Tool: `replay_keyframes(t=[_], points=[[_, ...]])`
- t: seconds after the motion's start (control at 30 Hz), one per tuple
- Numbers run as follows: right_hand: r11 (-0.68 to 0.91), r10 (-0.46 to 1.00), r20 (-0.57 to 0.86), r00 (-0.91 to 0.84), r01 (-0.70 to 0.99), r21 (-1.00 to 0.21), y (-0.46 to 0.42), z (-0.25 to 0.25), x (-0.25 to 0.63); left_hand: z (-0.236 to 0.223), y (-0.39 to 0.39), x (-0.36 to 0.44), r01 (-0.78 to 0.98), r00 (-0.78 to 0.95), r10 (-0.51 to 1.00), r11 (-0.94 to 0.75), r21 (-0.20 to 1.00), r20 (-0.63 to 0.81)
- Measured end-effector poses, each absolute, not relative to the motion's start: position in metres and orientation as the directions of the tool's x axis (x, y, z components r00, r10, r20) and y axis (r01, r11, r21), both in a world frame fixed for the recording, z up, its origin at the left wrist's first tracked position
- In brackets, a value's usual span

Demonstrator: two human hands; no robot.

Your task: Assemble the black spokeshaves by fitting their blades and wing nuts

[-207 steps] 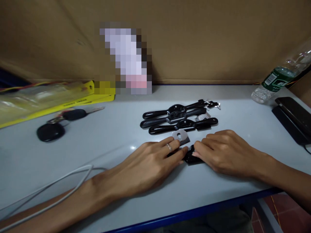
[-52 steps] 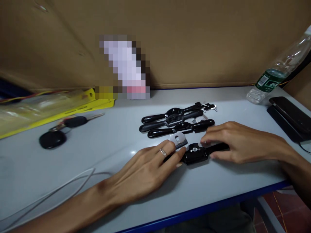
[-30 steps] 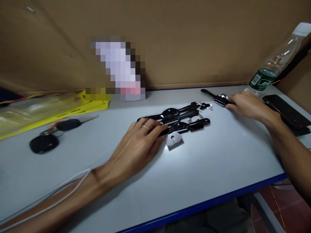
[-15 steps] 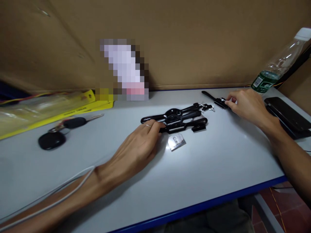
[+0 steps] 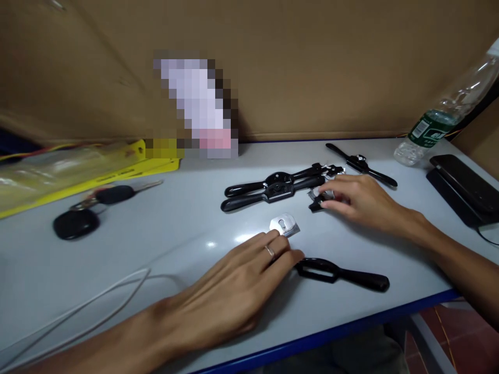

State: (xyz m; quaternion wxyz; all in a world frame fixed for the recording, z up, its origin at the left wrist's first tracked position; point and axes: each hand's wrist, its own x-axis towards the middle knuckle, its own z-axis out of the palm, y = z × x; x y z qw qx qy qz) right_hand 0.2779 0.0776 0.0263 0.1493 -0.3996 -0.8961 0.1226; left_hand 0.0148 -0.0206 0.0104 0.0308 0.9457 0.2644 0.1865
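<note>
My left hand [image 5: 241, 280] grips one handle of a black spokeshave body [image 5: 360, 278] near the front of the table; its frame has an open slot and carries no blade. A loose steel blade [image 5: 286, 224] lies just beyond my fingers. With thumb and fingers my right hand [image 5: 362, 200] pinches a small black cap piece [image 5: 315, 205], partly hidden. Behind it lie two more spokeshave bodies, a nearer one [image 5: 249, 200] and a farther one [image 5: 245, 188]. Small silver and black parts [image 5: 333, 169] rest at their right end. An assembled spokeshave [image 5: 360, 163] lies farther back.
A plastic bottle [image 5: 432, 127] with a green label leans at the back right, near a dark phone [image 5: 465, 179]. Keys with a black fob [image 5: 76, 223] and yellow packaging [image 5: 156, 165] are on the left. A white cable [image 5: 128, 283] crosses by my left forearm.
My right hand has let go of the assembled spokeshave at the back and come left to the cap piece. My left hand has drawn a spokeshave body from the row toward me.
</note>
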Motion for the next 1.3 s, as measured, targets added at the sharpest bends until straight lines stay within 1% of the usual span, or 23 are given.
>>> replay_keyframes(t=[0.07, 0.17, 0.27, 0.3, 0.37, 0.43, 0.53, 0.63, 0.73, 0.87, 0.93, 0.97, 1.0, 1.07, 1.13, 1.2, 1.23, 1.3], points=[[0.644, 0.749, 0.116, -0.652, 0.676, -0.357, 0.074, 0.024, 0.274, 0.011, -0.021, 0.016, 0.514, 0.767, 0.559, -0.829, 0.22, 0.315], [0.599, 0.773, 0.11, -0.625, 0.661, -0.451, 0.072, 0.027, 0.27, 0.008, -0.018, 0.015, 0.551, 0.731, 0.615, -0.787, 0.276, 0.294], [0.547, 0.799, 0.156, -0.581, 0.594, -0.59, 0.067, 0.035, 0.269, 0.003, -0.014, 0.012, 0.535, 0.736, 0.593, -0.805, 0.258, 0.326], [0.522, 0.804, 0.152, -0.574, 0.562, -0.642, 0.065, 0.038, 0.268, 0.001, -0.013, 0.011, 0.528, 0.744, 0.582, -0.813, 0.245, 0.329], [0.477, 0.793, 0.104, -0.6, 0.505, -0.719, 0.057, 0.046, 0.267, -0.002, -0.011, 0.008, 0.516, 0.765, 0.558, -0.83, 0.212, 0.323], [0.477, 0.735, 0.042, -0.677, 0.472, -0.742, 0.048, 0.052, 0.266, -0.004, -0.01, 0.007, 0.507, 0.782, 0.537, -0.843, 0.178, 0.316], [0.54, 0.643, -0.02, -0.766, 0.471, -0.697, 0.038, 0.058, 0.263, -0.004, -0.01, 0.007, 0.501, 0.793, 0.528, -0.849, 0.167, 0.305], [0.582, 0.619, -0.064, -0.783, 0.512, -0.632, 0.034, 0.055, 0.261, -0.003, -0.01, 0.008, 0.501, 0.795, 0.532, -0.847, 0.181, 0.291], [0.579, 0.63, -0.088, -0.772, 0.542, -0.609, 0.032, 0.049, 0.258, -0.003, -0.009, 0.007, 0.499, 0.793, 0.529, -0.849, 0.175, 0.302], [0.522, 0.652, -0.116, -0.749, 0.555, -0.647, 0.032, 0.047, 0.256, -0.004, -0.009, 0.005, 0.491, 0.789, 0.526, -0.85, 0.188, 0.317], [0.497, 0.693, -0.076, -0.717, 0.551, -0.67, 0.037, 0.05, 0.259, -0.003, -0.009, 0.005, 0.477, 0.793, 0.512, -0.859, 0.185, 0.329], [0.505, 0.728, -0.019, -0.686, 0.554, -0.661, 0.04, 0.052, 0.262, -0.002, -0.009, 0.005, 0.464, 0.799, 0.495, -0.869, 0.175, 0.34], [0.526, 0.768, 0.059, -0.638, 0.575, -0.627, 0.045, 0.054, 0.266, -0.001, -0.009, 0.006, 0.449, 0.807, 0.475, -0.879, 0.158, 0.351], [0.568, 0.817, 0.234, -0.528, 0.664, -0.486, 0.055, 0.056, 0.274, 0.003, -0.009, 0.007, 0.418, 0.823, 0.428, -0.901, 0.113, 0.374], [0.59, 0.803, 0.348, -0.484, 0.73, -0.345, 0.063, 0.053, 0.28, 0.006, -0.009, 0.009, 0.398, 0.835, 0.397, -0.914, 0.082, 0.381], [0.651, 0.752, 0.365, -0.549, 0.707, -0.278, 0.065, 0.047, 0.28, 0.008, -0.009, 0.011, 0.39, 0.838, 0.385, -0.918, 0.069, 0.386], [0.695, 0.716, 0.333, -0.613, 0.672, -0.256, 0.064, 0.043, 0.279, 0.008, -0.009, 0.012, 0.39, 0.837, 0.384, -0.918, 0.068, 0.39], [0.77, 0.637, 0.202, -0.744, 0.604, -0.206, 0.058, 0.036, 0.272, 0.009, -0.009, 0.012, 0.394, 0.834, 0.387, -0.917, 0.066, 0.394]])
